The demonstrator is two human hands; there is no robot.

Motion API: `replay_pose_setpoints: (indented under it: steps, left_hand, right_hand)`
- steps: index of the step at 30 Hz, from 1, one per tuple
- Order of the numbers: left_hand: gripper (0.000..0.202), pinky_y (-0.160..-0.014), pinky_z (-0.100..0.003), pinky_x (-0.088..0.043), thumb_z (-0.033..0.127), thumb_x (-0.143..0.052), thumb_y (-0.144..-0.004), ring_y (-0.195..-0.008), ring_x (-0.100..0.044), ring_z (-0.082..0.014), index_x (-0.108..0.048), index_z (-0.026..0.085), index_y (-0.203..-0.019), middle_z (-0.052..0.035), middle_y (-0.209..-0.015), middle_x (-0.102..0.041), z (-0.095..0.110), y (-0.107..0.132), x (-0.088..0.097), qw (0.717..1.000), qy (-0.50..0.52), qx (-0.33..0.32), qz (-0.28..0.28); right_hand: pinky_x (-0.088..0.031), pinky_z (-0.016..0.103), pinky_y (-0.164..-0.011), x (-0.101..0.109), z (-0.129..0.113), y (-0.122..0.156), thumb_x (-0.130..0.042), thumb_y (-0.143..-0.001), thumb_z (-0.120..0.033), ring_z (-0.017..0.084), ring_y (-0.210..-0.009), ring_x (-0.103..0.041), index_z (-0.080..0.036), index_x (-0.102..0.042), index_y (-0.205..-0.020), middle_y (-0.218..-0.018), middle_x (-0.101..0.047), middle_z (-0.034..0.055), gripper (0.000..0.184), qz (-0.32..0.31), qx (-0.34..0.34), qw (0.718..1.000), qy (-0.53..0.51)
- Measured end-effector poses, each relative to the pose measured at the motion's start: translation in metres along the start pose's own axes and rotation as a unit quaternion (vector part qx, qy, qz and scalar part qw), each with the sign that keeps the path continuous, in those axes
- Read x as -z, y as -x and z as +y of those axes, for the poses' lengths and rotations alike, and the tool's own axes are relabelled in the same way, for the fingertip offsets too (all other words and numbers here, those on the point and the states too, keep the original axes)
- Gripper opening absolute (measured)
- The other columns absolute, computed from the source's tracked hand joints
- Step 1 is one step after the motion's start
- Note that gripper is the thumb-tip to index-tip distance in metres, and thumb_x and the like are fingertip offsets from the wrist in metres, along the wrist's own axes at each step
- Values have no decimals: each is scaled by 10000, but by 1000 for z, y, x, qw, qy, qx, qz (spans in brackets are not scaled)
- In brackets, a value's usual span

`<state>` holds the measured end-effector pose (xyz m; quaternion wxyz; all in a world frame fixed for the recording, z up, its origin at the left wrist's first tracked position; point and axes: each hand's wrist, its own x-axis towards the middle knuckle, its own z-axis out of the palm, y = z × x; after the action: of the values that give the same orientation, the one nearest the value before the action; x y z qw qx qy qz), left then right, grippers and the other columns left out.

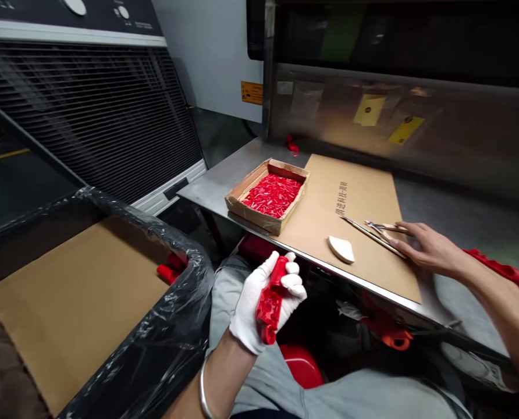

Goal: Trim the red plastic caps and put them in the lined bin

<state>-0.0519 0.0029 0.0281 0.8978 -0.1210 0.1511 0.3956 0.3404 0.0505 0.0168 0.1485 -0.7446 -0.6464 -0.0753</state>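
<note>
My left hand [270, 297], in a white glove, is wrapped round a red moulded plastic part [270, 305] and holds it over my lap, in front of the table edge. Bare and stretched over the cardboard sheet [312, 233], my right hand [429, 250] has its thumb and fingers about the handles of small nippers [384, 228]. A slim pointed knife-like tool [368, 234] lies alongside, its rear end close to my thumb. Left of these tools rests a white quarter-round pad [341, 249].
A cardboard box [253, 220] of red plastic scraps stands on the metal table [216, 174]. Another red part [504, 270] lies at the right, and a small red piece [291, 144] at the back. To my left is a bin lined with black plastic [155, 343], with red parts [170, 270] inside.
</note>
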Motion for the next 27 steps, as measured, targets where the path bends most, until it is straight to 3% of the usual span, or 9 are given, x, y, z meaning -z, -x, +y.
replay_pose_setpoints:
  steps: [3,5,7,9,11,13,16,27]
  left_hand:
    - [273,-566,-205,-468,290,-409,-1030,-540,-481,-53,-568,73,-1078,-22,-793,-528,3,0,6,1000,16,1,-6]
    - [276,-570,-207,-460,283,-396,-1035,-545,-480,-55,-569,72,-1081,-23,-795,-531,5,-1,9,1000,8,-6,-7]
    - [266,-572,-209,-452,275,-394,-1036,-550,-484,-61,-576,85,-1078,-23,-798,-536,5,-3,11,1000,-15,-20,-5]
    - [249,-573,-212,-447,267,-403,-1033,-555,-491,-68,-586,102,-1073,-23,-800,-543,2,-6,12,999,-40,-33,-3]
    - [241,-570,-212,-442,265,-412,-1031,-554,-491,-70,-595,113,-1067,-21,-799,-546,-2,-8,13,998,-57,-38,-2]
    - [231,-571,-212,-440,265,-425,-1027,-553,-490,-70,-601,118,-1059,-21,-798,-550,-6,-10,13,997,-68,-41,2]
    - [207,-568,-210,-438,253,-443,-1019,-553,-496,-72,-601,123,-1051,-23,-798,-561,-10,-10,13,995,-86,-53,14]
    - [164,-566,-206,-440,245,-516,-990,-564,-511,-69,-580,148,-1105,-13,-826,-564,-19,-3,13,973,-191,-122,42]
  right_hand:
    - [-473,480,-772,8,6,7,-416,-955,-566,407,-998,-644,-29,-584,-1319,-1058,-639,290,670,-68,38,997,7]
    - [-467,507,-812,24,-1,18,-315,-991,-553,427,-1060,-614,-42,-505,-1384,-1100,-610,292,672,-72,44,996,11]
    - [-479,445,-876,46,-22,39,-283,-1018,-531,358,-1106,-609,-156,-509,-1364,-1164,-612,213,558,-73,66,995,-10]
    - [-511,352,-865,66,-56,68,-348,-1034,-450,272,-1102,-629,-260,-520,-1307,-1241,-618,116,374,-99,126,983,-95]
    - [-543,292,-818,77,-94,98,-423,-1022,-401,230,-1072,-645,-273,-510,-1306,-1266,-610,85,323,-132,197,963,-126]
    - [-566,265,-773,78,-125,123,-537,-972,-437,207,-1006,-660,-247,-502,-1311,-1237,-617,87,390,-150,273,941,-135]
    - [-568,296,-811,70,-153,142,-610,-928,-463,218,-1020,-638,-200,-518,-1284,-1180,-628,104,452,-121,324,930,-126]
    - [-525,378,-835,73,-179,139,-583,-939,-389,270,-1048,-559,-121,-583,-1266,-1177,-624,137,422,-62,370,923,-92]
